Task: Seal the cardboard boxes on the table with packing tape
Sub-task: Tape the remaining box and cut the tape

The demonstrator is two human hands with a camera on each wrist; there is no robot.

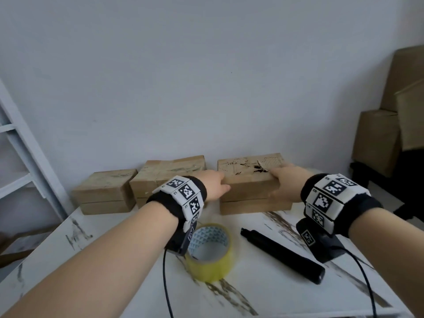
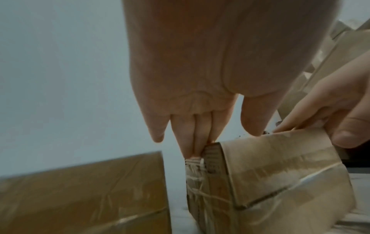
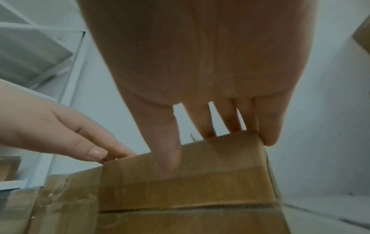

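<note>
Three taped cardboard boxes stand along the wall on the table. Both hands hold the right box (image 1: 250, 189) (image 2: 280, 174) (image 3: 200, 190). My left hand (image 1: 226, 182) (image 2: 222, 143) grips its left top corner, fingers (image 2: 192, 142) down the end face and thumb at the top edge. My right hand (image 1: 275, 180) (image 3: 196, 150) holds the right part, fingers (image 3: 230, 123) over the top and thumb on the front face. A roll of yellowish packing tape (image 1: 210, 262) lies on the table under my left wrist, with no hand on it.
The middle box (image 1: 169, 177) (image 2: 80, 190) and the left box (image 1: 105, 191) stand close to the left. A black pen-like tool (image 1: 282, 255) lies near the tape on the marbled table (image 1: 275, 294). White shelving (image 1: 20, 145) stands at left, and large cardboard boxes (image 1: 390, 134) at right.
</note>
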